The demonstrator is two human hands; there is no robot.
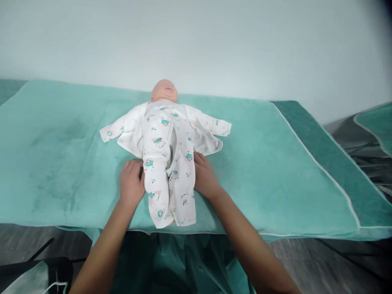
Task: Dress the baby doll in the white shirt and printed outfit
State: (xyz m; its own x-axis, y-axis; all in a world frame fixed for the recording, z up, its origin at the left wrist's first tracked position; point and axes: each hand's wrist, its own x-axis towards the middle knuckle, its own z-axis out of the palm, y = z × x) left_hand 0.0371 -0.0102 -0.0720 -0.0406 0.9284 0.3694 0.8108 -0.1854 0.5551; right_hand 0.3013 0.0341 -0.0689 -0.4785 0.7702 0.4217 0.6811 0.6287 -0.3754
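A baby doll (164, 90) lies on its back on a teal towel (61, 163), head toward the wall. It wears a white sleepsuit (167, 163) printed with small teal animals, sleeves spread out to both sides. My left hand (131, 183) rests against the left side of the suit's leg, fingers curled and tucked at the fabric edge. My right hand (204, 176) presses against the right side of the other leg, fingers bent under the cloth. Both hands flank the doll's hips and thighs. The fingertips are partly hidden by the fabric.
The towel covers a table against a pale wall (214, 41). A darker green cloth (337, 163) with a white trim line lies under it at the right. Another teal-covered surface (376, 122) stands at the far right. Dark floor and a black stand (58, 265) show below.
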